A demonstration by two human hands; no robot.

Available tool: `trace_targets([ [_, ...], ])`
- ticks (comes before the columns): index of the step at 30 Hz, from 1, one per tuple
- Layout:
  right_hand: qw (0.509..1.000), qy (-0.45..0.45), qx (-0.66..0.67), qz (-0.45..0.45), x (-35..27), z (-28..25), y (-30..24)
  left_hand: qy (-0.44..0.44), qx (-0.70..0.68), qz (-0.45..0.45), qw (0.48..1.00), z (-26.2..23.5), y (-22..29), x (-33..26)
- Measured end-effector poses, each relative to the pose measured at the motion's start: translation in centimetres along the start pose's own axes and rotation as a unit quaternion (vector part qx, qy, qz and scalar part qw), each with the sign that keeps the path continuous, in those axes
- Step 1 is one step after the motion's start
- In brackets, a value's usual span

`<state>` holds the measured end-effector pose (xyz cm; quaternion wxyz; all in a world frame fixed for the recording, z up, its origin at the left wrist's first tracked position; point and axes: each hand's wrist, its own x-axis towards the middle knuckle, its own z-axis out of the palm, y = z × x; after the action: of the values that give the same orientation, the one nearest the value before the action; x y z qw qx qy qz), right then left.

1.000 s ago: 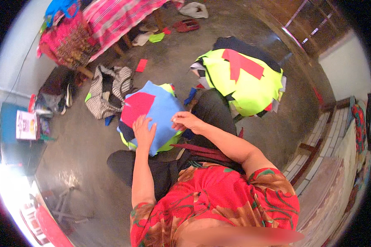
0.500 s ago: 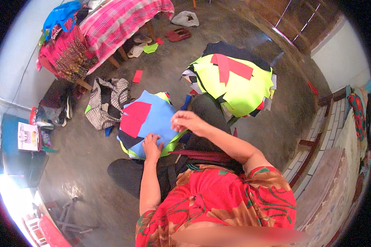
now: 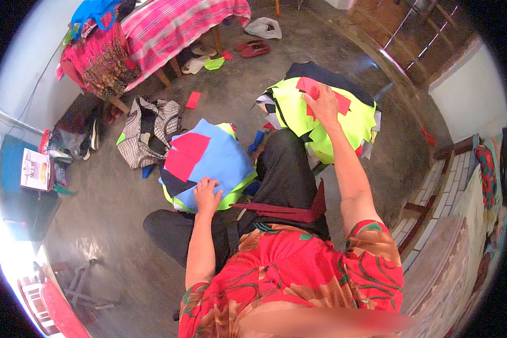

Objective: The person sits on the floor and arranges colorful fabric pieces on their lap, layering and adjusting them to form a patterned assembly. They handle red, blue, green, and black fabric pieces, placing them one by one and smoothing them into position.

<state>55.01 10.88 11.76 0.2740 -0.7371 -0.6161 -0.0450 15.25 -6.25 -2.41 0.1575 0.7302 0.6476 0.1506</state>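
Observation:
My left hand (image 3: 207, 196) lies with fingers spread on a blue cloth piece (image 3: 226, 158). This covers a low stack of cut fabric, with a crimson patch (image 3: 187, 156) and a black piece (image 3: 176, 184) on it and lime green edges below. My right hand (image 3: 324, 107) reaches over another fabric heap, thumb and fingers apart, at the red cloth strips (image 3: 342, 103) on top. Those strips rest on a neon yellow piece (image 3: 352, 127); dark cloth (image 3: 327, 73) shows behind. My palm hides part of the red strips.
A checked cloth bag (image 3: 155, 121) lies left of the blue-topped stack. Small red (image 3: 193, 100) and lime green (image 3: 213, 63) scraps are on the floor near red sandals (image 3: 252, 48). A bed with a pink plaid cover (image 3: 180, 28) stands at the far left.
My right hand has moved from above the blue cloth, away and to the right, to the red strips on the yellow heap. My left hand has stayed on the blue cloth.

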Motion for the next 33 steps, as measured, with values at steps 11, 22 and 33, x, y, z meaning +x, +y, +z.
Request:
trace_targets([
  [11, 0.986, 0.071, -0.139, -0.065, 0.8, 2.2, 1.2, 0.009, 0.011, 0.006, 1.000, -0.1, -0.1, 0.1],
  [22, 0.976, 0.104, 0.172, 0.084, 0.4, 1.4, 4.4, 0.014, 0.008, 0.004, 1.000, 0.4, -0.3, 0.3],
  [33, 0.491, -0.129, 0.842, 0.183, -6.5, -0.7, -5.4, 0.045, -0.006, 0.016, 0.999, 0.1, -0.2, 0.2],
])
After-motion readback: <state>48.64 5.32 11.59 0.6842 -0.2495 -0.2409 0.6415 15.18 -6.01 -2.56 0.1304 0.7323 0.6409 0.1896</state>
